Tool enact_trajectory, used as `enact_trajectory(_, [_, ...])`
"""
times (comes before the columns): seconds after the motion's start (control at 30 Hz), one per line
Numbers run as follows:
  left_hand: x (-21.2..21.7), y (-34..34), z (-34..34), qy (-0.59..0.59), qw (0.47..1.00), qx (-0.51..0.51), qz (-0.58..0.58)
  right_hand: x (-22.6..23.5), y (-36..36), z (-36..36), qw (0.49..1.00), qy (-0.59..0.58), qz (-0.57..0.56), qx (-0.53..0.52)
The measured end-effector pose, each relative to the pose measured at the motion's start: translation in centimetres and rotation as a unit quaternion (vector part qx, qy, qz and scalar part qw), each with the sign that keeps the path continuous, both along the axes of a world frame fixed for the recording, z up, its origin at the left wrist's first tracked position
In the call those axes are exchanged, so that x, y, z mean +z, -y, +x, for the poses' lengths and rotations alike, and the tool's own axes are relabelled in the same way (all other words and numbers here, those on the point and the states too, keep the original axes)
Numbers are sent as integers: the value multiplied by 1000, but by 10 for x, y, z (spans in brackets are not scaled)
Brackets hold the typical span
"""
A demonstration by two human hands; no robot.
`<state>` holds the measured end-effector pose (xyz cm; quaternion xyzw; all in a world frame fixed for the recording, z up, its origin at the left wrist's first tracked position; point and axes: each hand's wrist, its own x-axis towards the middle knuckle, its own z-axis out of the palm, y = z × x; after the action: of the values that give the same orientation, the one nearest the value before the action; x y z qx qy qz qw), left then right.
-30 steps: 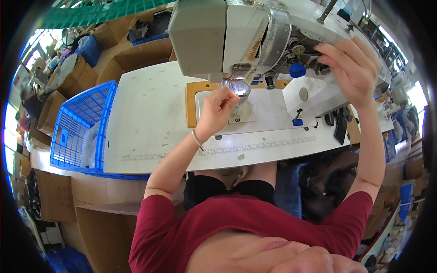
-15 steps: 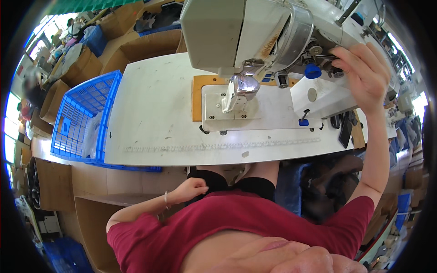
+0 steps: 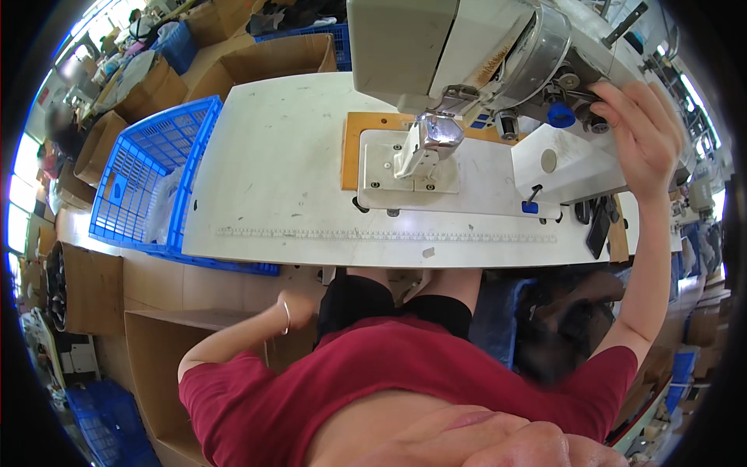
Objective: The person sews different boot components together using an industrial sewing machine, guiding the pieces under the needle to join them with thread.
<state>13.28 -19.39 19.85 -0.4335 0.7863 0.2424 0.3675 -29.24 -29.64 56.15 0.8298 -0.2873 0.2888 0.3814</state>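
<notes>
My right hand (image 3: 647,140) is raised to the sewing machine (image 3: 405,54), its fingertips closed together beside the metal tension parts and the blue knob (image 3: 560,115). What they pinch there is too small to make out. My left hand (image 3: 299,308) hangs low, next to my black shorts and below the table's front edge. It is smeared by motion, so its fingers do not show clearly. Under the machine head, the presser and needle area (image 3: 429,142) stands over a pale metal plate (image 3: 381,167), with no cloth beneath it.
A clear ruler (image 3: 389,235) lies along the front of the white table (image 3: 264,156). At the table's left stands a blue plastic crate (image 3: 140,198) with clear plastic in it. A phone-like dark object (image 3: 597,233) lies at the right. Cardboard boxes (image 3: 89,288) stand around.
My left hand has moved left and slightly up, away from my lap. My right hand stays at the tension parts. The whole view has shifted a little, with the machine now farther right.
</notes>
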Motion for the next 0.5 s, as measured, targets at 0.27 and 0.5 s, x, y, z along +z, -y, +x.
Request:
enact_trajectory(0.27, [169,120,-138,-587,664,253,-389,-1,-6,1,1000,10,2,-7])
enact_trajectory(0.5, [153,162,-189,-551,614,214,-523,-7,0,8,1000,24,20,-3])
